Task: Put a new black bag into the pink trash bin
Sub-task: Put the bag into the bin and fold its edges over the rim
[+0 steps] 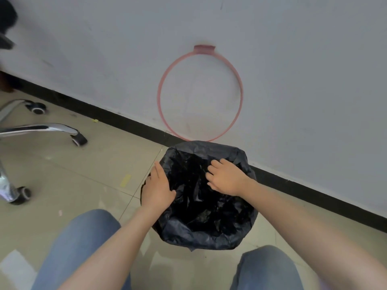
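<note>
Head view, black bag (201, 231) under right fingers (213, 168), left hand (157, 189) on rim

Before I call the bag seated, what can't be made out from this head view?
- Pink bin: wholly covered by the black bag; its colour and rim are unseen.
- Bag bottom: lost in dark folds.
- Right hand: fingers press into the plastic, tips hidden.
- Left hand: palm side hidden on the rim.
- Pink ring: lowest arc hidden behind the bag.
</note>
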